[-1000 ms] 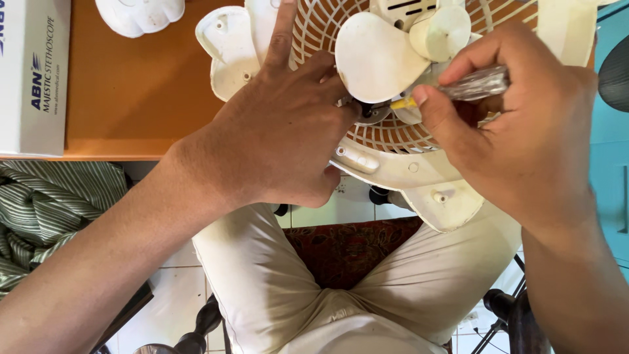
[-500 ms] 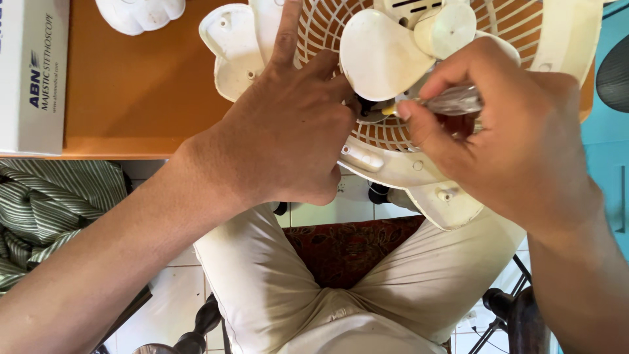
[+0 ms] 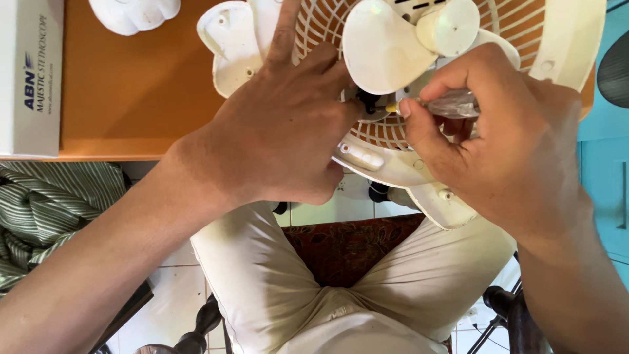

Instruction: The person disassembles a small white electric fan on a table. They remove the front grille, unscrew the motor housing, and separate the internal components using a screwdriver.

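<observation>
Orange table bears a fan; left hand steadies it; right hand clasps a screwdriver.

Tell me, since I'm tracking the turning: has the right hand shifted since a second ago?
Yes. The right hand with the screwdriver has slid a little left, closer to the left hand, judged against the orange table.

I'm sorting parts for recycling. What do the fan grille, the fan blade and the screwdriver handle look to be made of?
Fan grille: cream moulded plastic, matte, thin ribs joined in one piece. Fan blade: probably the same plastic, smooth with a slight sheen. Screwdriver handle, held in the right hand: clear glossy plastic, see-through, with a yellow collar. The left hand steadies the fan.
</observation>
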